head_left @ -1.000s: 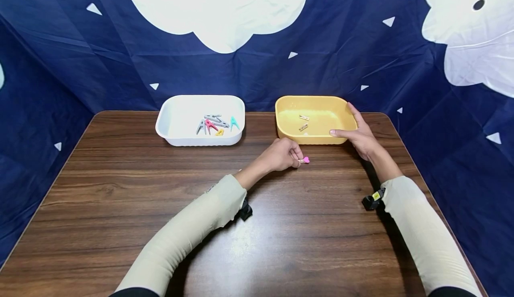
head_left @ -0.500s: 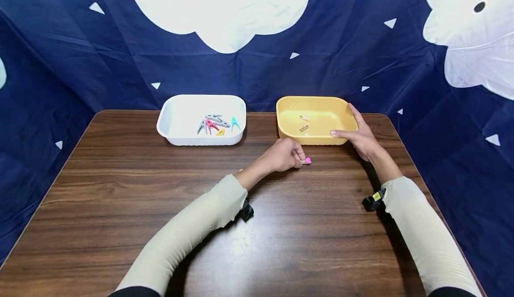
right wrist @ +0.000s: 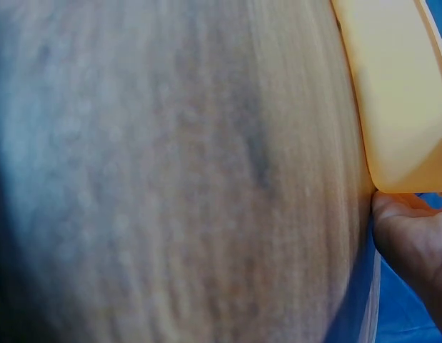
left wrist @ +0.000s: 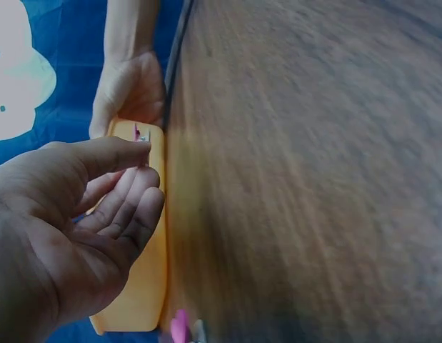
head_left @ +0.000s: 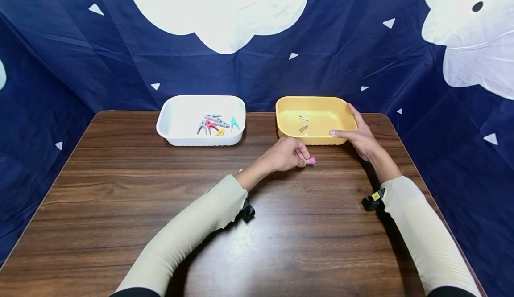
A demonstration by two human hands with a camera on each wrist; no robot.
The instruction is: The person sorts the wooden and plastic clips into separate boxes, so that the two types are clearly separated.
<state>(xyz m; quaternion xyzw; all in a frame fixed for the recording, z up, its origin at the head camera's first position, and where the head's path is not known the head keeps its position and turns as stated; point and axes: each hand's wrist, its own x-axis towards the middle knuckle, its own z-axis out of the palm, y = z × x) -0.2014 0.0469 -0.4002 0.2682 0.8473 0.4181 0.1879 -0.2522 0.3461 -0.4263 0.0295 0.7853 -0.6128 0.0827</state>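
Observation:
My left hand [head_left: 287, 154] pinches a small wooden clothespin [head_left: 309, 162] with a pink heart on its end, just in front of the yellow basin [head_left: 321, 140]. In the left wrist view the thumb [left wrist: 117, 153] and fingertips meet at that clothespin [left wrist: 143, 136], mostly hidden. My right hand [head_left: 363, 141] grips the basin's right end, thumb at the front rim, fingers at the back corner. Two small wooden clothespins [head_left: 304, 118] lie inside the basin. Along the bottom edge of the left wrist view sits a pink and grey piece [left wrist: 180, 326], partly cut off.
To the left stands a white basin [head_left: 172, 137] holding several plastic clothespins [head_left: 217, 122] in grey, red, teal and yellow. Both basins stand at the back edge of the brown wooden table [head_left: 289, 225], before a dark blue cloth [head_left: 257, 78] with cloud shapes.
My left hand has slid slightly to the right with the pink-heart clothespin. The right hand and both basins hold their places.

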